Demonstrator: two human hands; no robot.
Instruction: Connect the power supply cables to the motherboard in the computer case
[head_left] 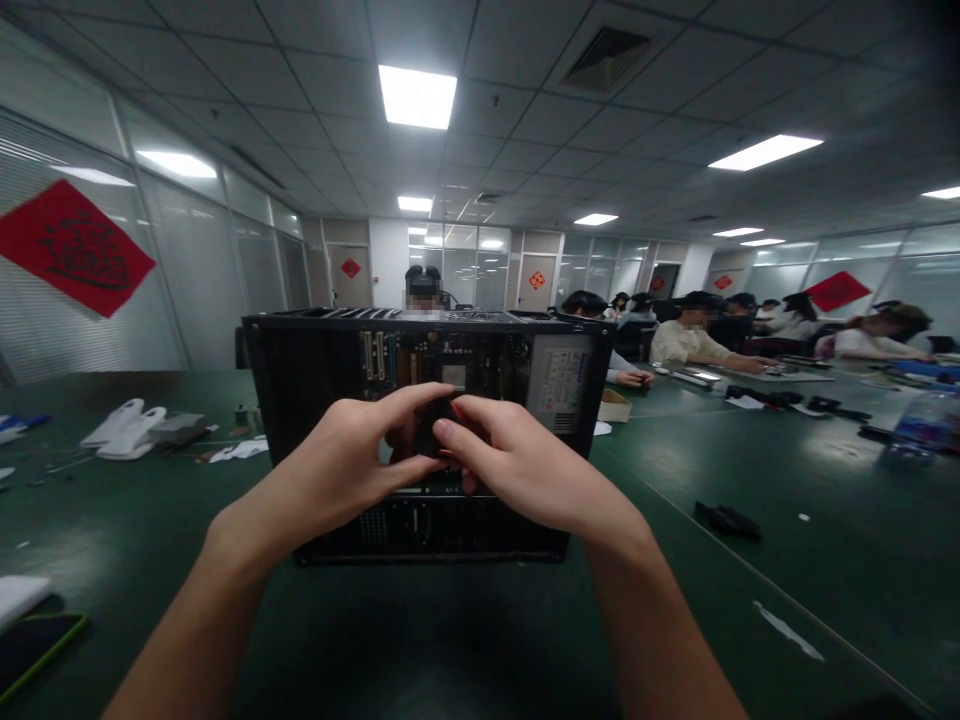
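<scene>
An open black computer case (pixel 277 400) stands on the table in front of me, its inside facing me. Both hands are raised before the opening, around a small dark part (pixel 426 432) with orange bits at its right edge. My left hand (pixel 375 440) grips it from the left, thumb below and fingers above. My right hand (pixel 499 445) pinches its right side between thumb and fingers. The part's exact kind is too dark to make out. Behind the hands are the motherboard (pixel 480 362) with a pale square socket, and the labelled power supply (pixel 559 385) at upper right.
On the green table (pixel 675 620), white objects (pixel 124 430) and a grey block (pixel 178 428) lie left; a green-edged phone (pixel 37 650) is nearer. At right are a black piece (pixel 727 520), a paper strip (pixel 787 630) and a large bottle (pixel 926 420). Several people sit beyond.
</scene>
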